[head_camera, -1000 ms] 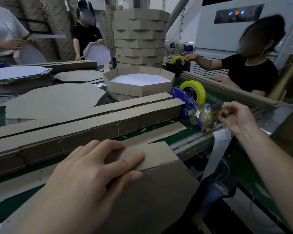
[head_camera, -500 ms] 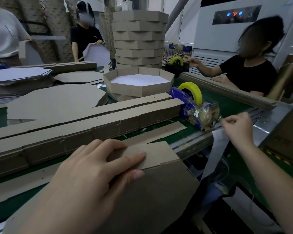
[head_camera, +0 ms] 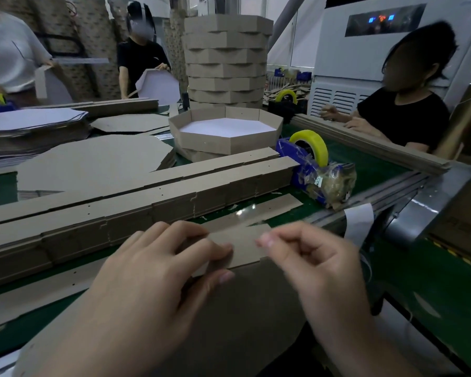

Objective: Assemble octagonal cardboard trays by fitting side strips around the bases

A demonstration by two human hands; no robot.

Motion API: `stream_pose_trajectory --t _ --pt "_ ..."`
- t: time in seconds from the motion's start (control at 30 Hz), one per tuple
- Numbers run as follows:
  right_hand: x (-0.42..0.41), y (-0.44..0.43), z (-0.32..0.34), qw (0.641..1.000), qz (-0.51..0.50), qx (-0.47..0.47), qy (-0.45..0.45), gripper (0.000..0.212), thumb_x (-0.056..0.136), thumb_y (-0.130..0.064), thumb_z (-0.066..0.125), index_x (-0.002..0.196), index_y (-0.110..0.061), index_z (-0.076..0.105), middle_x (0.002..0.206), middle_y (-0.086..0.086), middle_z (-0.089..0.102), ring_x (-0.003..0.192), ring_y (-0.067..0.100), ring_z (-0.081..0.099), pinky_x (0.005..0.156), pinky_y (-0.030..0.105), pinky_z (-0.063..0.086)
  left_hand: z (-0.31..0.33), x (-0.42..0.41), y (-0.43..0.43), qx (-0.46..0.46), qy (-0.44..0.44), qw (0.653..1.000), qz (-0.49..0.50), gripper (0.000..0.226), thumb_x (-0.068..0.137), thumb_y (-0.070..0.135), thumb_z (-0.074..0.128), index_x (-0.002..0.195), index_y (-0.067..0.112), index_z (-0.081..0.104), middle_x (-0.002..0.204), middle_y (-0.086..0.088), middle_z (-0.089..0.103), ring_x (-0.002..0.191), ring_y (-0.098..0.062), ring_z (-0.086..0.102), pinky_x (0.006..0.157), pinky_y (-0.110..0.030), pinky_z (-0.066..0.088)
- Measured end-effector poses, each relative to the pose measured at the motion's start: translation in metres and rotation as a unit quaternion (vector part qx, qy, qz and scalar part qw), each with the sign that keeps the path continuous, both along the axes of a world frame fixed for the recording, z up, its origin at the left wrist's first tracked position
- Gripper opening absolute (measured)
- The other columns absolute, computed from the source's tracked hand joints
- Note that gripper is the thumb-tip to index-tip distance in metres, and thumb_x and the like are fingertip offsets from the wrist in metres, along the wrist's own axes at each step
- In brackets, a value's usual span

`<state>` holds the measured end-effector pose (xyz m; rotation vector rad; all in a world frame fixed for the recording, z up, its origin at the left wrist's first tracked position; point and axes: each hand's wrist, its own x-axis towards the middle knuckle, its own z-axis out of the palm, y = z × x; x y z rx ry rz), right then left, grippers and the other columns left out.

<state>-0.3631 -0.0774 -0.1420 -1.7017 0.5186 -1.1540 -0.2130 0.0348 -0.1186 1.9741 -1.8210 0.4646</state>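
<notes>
Pressing the side strip (head_camera: 244, 244) against the octagonal base (head_camera: 245, 311), the left hand (head_camera: 147, 281) keeps its fingers extended; just beside them, right hand (head_camera: 318, 268) fingers pinch clear tape (head_camera: 245, 212).

Right hand (head_camera: 310, 257): a second ago at the tape dispenser (head_camera: 318, 170) near the desk edge, now drawn back just beside the left hand (head_camera: 152, 276) at the side strip (head_camera: 245, 243). Its blurred fingertips pinch what looks like clear tape (head_camera: 245, 212), glinting above the strip.
</notes>
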Motion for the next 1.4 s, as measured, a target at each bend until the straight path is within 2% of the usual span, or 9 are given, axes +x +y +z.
stream_pose_trajectory --t 0.13,0.3,0.57,0.87,1.03,1.13,1.23,1.33,1.4 --pt "0.007 0.017 -0.012 0.99 0.023 0.134 -0.029 0.017 0.071 -0.03 0.07 0.071 -0.014 0.076 0.039 -0.005 0.047 0.033 0.001 0.038 0.039 0.012 0.028 -0.001 0.0 0.002 0.001 -0.003 1.0 -0.001 0.03 0.088 0.05 0.042 0.098 0.037 0.067 0.103 0.012 0.063 0.085 -0.014 0.061 0.06 -0.031 0.049" --pt "0.012 0.028 -0.016 0.97 0.015 0.238 -0.049 0.027 0.07 -0.036 0.08 0.065 -0.01 0.074 0.033 0.0 0.038 0.026 0.008 0.029 0.034 0.015 0.023 -0.001 0.001 0.004 0.006 0.001 1.0 -0.005 0.033 0.088 0.049 0.043 0.104 0.036 0.069 0.105 0.011 0.063 0.088 -0.016 0.062 0.063 -0.034 0.051" --pt "0.011 0.033 -0.016 0.966 0.013 0.254 -0.036 0.033 0.064 -0.045 0.085 0.062 -0.014 0.074 0.032 0.002 0.036 0.024 0.01 0.027 0.033 0.014 0.022 -0.003 0.0 0.005 0.007 0.003 1.0 -0.018 0.033 0.089 0.048 0.043 0.105 0.034 0.069 0.107 0.008 0.064 0.088 -0.017 0.063 0.063 -0.031 0.049" --pt "0.011 0.036 -0.017 0.955 0.031 0.294 -0.024 0.04 0.047 -0.048 0.07 0.055 -0.008 0.071 0.03 0.004 0.033 0.021 0.01 0.023 0.032 0.013 0.019 0.005 -0.003 0.009 0.015 0.015 0.999 -0.027 0.022 0.086 0.047 0.044 0.091 0.031 0.058 0.101 0.01 0.063 0.081 -0.015 0.063 0.059 -0.029 0.049" --pt "0.004 0.032 -0.016 0.957 0.082 0.278 0.022 0.04 0.052 -0.05 0.068 0.06 -0.011 0.073 0.032 0.004 0.037 0.025 0.01 0.027 0.032 0.017 0.023 0.007 0.0 0.011 0.054 -0.039 0.997 -0.027 0.032 0.091 0.046 0.035 0.112 0.045 0.06 0.106 0.003 0.062 0.081 -0.019 0.061 0.058 -0.029 0.047" --pt "-0.001 0.026 -0.012 0.953 0.132 0.264 0.073 0.038 0.053 -0.049 0.068 0.072 -0.017 0.078 0.039 0.006 0.046 0.029 0.009 0.032 0.034 0.016 0.026 0.011 0.002 0.014 0.062 -0.005 0.998 -0.015 0.035 0.09 0.049 0.037 0.115 0.051 0.062 0.105 0.006 0.061 0.084 -0.017 0.062 0.061 -0.03 0.049" --pt "-0.002 0.023 -0.011 0.951 0.146 0.261 0.079 0.036 0.054 -0.045 0.068 0.075 -0.017 0.078 0.038 0.004 0.045 0.03 0.007 0.032 0.035 0.014 0.026 0.015 -0.008 0.011 0.04 0.023 0.999 0.013 0.035 0.09 0.054 0.035 0.103 0.049 0.067 0.097 0.011 0.064 0.084 -0.014 0.064 0.069 -0.032 0.049" --pt "0.0 0.023 -0.011 0.953 0.145 0.247 0.095 0.031 0.059 -0.043 0.066 0.072 -0.017 0.078 0.037 0.003 0.043 0.031 0.008 0.033 0.037 0.015 0.028 0.012 -0.022 -0.001 0.0 0.036 0.997 0.067 0.028 0.087 0.052 0.045 0.073 0.036 0.063 0.084 0.012 0.067 0.075 -0.018 0.067 0.084 -0.043 0.051" --pt "-0.001 0.022 -0.009 0.956 0.144 0.233 0.106 0.029 0.062 -0.043 0.065 0.073 -0.02 0.078 0.037 0.003 0.043 0.032 0.008 0.034 0.038 0.015 0.03 0.009 -0.026 -0.007 -0.015 0.038 0.996 0.081 0.025 0.083 0.05 0.051 0.067 0.032 0.058 0.081 0.01 0.067 0.07 -0.02 0.065 0.074 -0.038 0.05"
